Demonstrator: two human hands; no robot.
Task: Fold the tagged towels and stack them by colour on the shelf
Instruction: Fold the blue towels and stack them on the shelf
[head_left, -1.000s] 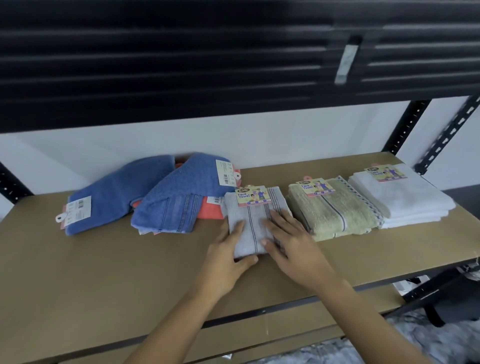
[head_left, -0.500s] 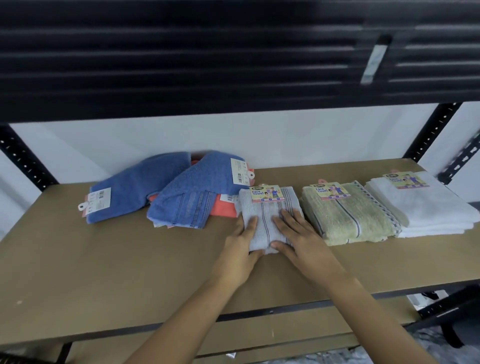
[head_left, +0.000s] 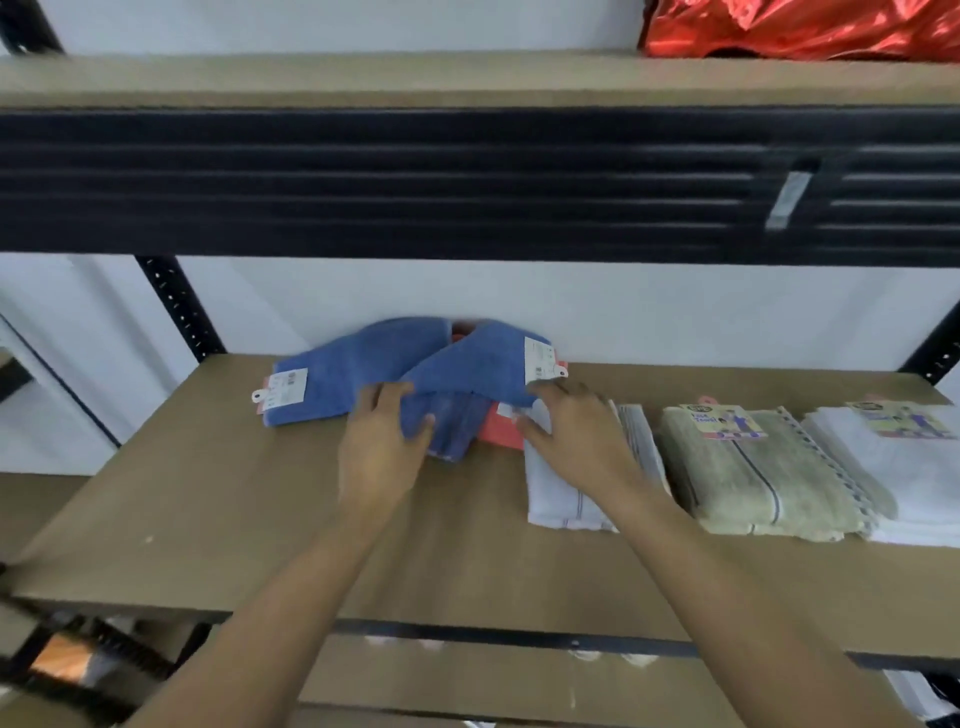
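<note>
Two blue towels lie loosely folded at the back of the shelf (head_left: 218, 525): one (head_left: 353, 366) on the left, one (head_left: 470, 374) crossing over a coral towel (head_left: 501, 428). My left hand (head_left: 382, 449) pinches the lower edge of the crossing blue towel between thumb and fingers. My right hand (head_left: 574, 434) reaches to that towel's right end, fingers on its edge near the white tag; the grip is blurred. Under my right wrist lies the folded grey striped towel (head_left: 561, 493).
A folded green towel (head_left: 758, 473) and a white stack (head_left: 904, 467) lie to the right, each with a card tag. A black beam (head_left: 467, 182) of the upper shelf hangs overhead, with something red (head_left: 800, 26) on top. Black uprights stand at both back corners.
Both hands left the folded grey towel and moved left and back to the crossing blue towel. The left hand took hold of its edge. The camera tilted up.
</note>
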